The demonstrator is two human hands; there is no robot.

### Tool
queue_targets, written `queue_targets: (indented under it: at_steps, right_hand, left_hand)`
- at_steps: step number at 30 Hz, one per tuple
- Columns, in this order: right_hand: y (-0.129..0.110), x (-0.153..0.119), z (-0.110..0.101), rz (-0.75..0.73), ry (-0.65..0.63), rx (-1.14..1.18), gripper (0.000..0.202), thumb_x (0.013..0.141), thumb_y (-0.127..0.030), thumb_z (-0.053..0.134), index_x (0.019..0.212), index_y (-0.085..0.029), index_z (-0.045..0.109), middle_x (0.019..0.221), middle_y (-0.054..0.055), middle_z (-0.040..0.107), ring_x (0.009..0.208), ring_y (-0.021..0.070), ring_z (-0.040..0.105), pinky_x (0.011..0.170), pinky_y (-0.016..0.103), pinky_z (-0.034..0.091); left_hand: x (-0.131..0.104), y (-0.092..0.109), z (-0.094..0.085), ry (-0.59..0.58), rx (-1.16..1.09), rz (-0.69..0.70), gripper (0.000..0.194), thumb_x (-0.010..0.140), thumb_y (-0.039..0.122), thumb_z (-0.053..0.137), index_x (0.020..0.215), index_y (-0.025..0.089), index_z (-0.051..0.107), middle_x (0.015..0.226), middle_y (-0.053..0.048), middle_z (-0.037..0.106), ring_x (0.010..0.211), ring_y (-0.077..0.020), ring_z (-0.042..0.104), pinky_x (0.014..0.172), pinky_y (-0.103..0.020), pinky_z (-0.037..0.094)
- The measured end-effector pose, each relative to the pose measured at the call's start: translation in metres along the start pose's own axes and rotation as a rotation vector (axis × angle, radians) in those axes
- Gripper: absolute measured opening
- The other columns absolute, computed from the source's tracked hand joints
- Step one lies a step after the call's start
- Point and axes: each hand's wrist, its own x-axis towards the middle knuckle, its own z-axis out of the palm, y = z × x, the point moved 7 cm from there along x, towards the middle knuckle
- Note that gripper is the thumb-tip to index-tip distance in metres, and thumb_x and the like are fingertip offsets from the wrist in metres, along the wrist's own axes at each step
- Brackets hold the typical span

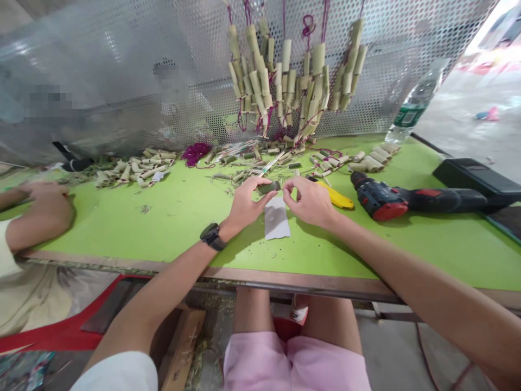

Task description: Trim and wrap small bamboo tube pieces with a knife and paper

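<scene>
The left hand (249,202) grips a short green tube (268,188) near a white paper slip (277,221) on the bench (171,233); beside the tube, the right hand (310,200) curls, its grip indiscernible.

1. I'm in what looks like a craft workshop.
2. Cordless drill (377,199) right on my green bench (154,231).
3. Piles of cut tubes (138,169), plus strung tubes (255,84) hanging by a perforated metal panel (209,60).
</scene>
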Motion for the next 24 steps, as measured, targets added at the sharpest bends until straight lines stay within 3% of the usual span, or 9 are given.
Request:
queue_targets:
  at_steps: [10, 16, 20, 24]
  right_hand:
    - [-0.001, 0.001, 0.003, 0.042, -0.062, 0.005, 0.023, 0.102, -0.031, 0.052, 0.098, -0.019, 0.071, 0.094, 0.007, 0.077, 0.065, 0.0148, 0.056, 0.058, 0.029, 0.032]
    - [0.002, 0.001, 0.000, 0.060, -0.051, -0.005, 0.020, 0.101, -0.028, 0.055, 0.097, -0.019, 0.072, 0.096, 0.008, 0.080, 0.067, 0.0161, 0.059, 0.059, 0.029, 0.036]
    - [0.002, 0.000, 0.004, 0.059, -0.100, 0.017, 0.024, 0.104, -0.028, 0.055, 0.101, -0.020, 0.078, 0.103, 0.008, 0.083, 0.073, 0.0177, 0.065, 0.063, 0.030, 0.042]
    - [0.006, -0.001, 0.008, 0.078, -0.140, -0.012, 0.023, 0.104, -0.032, 0.064, 0.094, -0.021, 0.080, 0.095, 0.007, 0.083, 0.080, 0.0201, 0.070, 0.069, 0.031, 0.045]
  left_hand:
    - [-0.001, -0.010, 0.008, -0.066, 0.000, -0.134, 0.059, 0.108, 0.074, 0.055, 0.104, 0.020, 0.078, 0.099, -0.007, 0.083, 0.082, -0.0203, 0.071, 0.073, -0.035, 0.056]
    - [-0.001, -0.027, -0.001, -0.030, -0.006, -0.287, 0.043, 0.110, 0.060, 0.062, 0.104, 0.021, 0.079, 0.091, -0.004, 0.080, 0.068, -0.0173, 0.061, 0.061, -0.031, 0.046]
    - [-0.001, -0.036, -0.003, -0.033, 0.015, -0.314, 0.024, 0.105, 0.045, 0.072, 0.107, 0.022, 0.077, 0.100, -0.005, 0.081, 0.078, -0.0194, 0.066, 0.069, -0.033, 0.051]
    - [-0.002, -0.036, 0.006, -0.127, 0.014, -0.295, 0.015, 0.099, 0.034, 0.078, 0.104, 0.022, 0.071, 0.107, -0.006, 0.079, 0.095, -0.0234, 0.070, 0.085, -0.038, 0.057]
